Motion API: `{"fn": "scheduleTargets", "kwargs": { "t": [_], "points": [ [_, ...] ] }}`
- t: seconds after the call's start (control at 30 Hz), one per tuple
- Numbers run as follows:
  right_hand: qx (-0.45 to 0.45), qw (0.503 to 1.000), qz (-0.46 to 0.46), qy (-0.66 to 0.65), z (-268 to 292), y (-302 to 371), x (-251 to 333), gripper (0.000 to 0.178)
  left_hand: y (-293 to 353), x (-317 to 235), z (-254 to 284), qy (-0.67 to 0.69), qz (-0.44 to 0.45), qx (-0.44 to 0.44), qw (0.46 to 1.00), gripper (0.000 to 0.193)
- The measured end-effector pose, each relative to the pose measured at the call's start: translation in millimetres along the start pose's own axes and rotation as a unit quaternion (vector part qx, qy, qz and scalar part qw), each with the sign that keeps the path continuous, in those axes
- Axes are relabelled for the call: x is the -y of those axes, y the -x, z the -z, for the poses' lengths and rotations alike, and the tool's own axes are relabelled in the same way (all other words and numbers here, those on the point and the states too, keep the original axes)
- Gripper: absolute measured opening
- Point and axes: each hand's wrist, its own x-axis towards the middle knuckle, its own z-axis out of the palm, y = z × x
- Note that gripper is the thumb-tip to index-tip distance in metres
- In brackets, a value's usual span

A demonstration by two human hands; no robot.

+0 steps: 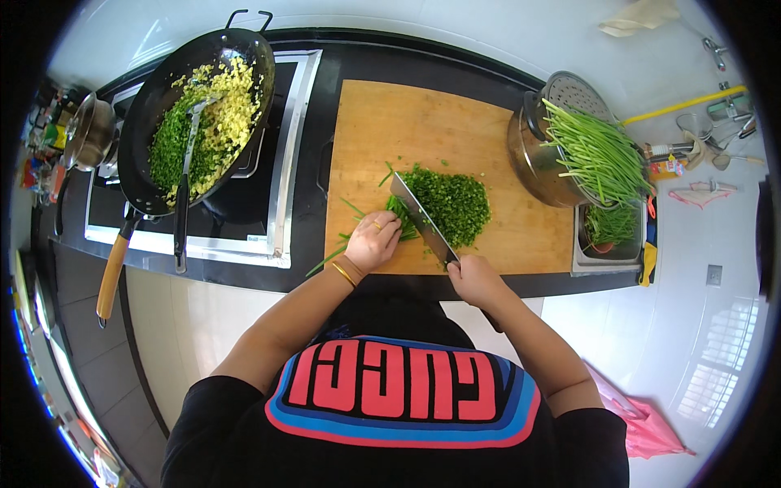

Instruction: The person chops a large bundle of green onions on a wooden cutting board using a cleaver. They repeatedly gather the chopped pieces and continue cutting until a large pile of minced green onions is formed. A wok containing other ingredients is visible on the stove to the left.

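Observation:
My right hand (pixel 475 281) grips the handle of a cleaver (pixel 425 220), its broad blade slanting up and left across the wooden cutting board (pixel 390 122). Under my left hand (pixel 374 239) is a bunch of green chives (pixel 404 227), pinned to the board just left of the blade; its fingers are curled over the stalks. A few loose stalks (pixel 325 259) stick out past the left edge of the board. To the right of the blade lies a pile of finely chopped chives (pixel 460 203).
A wok (pixel 137 163) on the stove at left holds scrambled egg and chopped greens, with a spatula (pixel 190 154) resting in it. At right, whole chives (pixel 598 154) lie across a metal pot (pixel 533 167). More greens (pixel 610 225) sit in the small sink (pixel 606 259).

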Motion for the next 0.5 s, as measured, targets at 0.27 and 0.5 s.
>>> {"fn": "scheduleTargets", "kwargs": {
  "t": [0.27,0.5],
  "points": [
    [-0.045,0.998,0.023,-0.022,-9,-35,17,0.026,-1,0,-1,-0.011,-0.018,-0.002,1.0,0.021],
    [-0.038,0.999,0.011,-0.005,-23,-30,2,0.024,-2,-1,0,-0.02,-0.018,-0.01,1.0,0.02]
  ]
}}
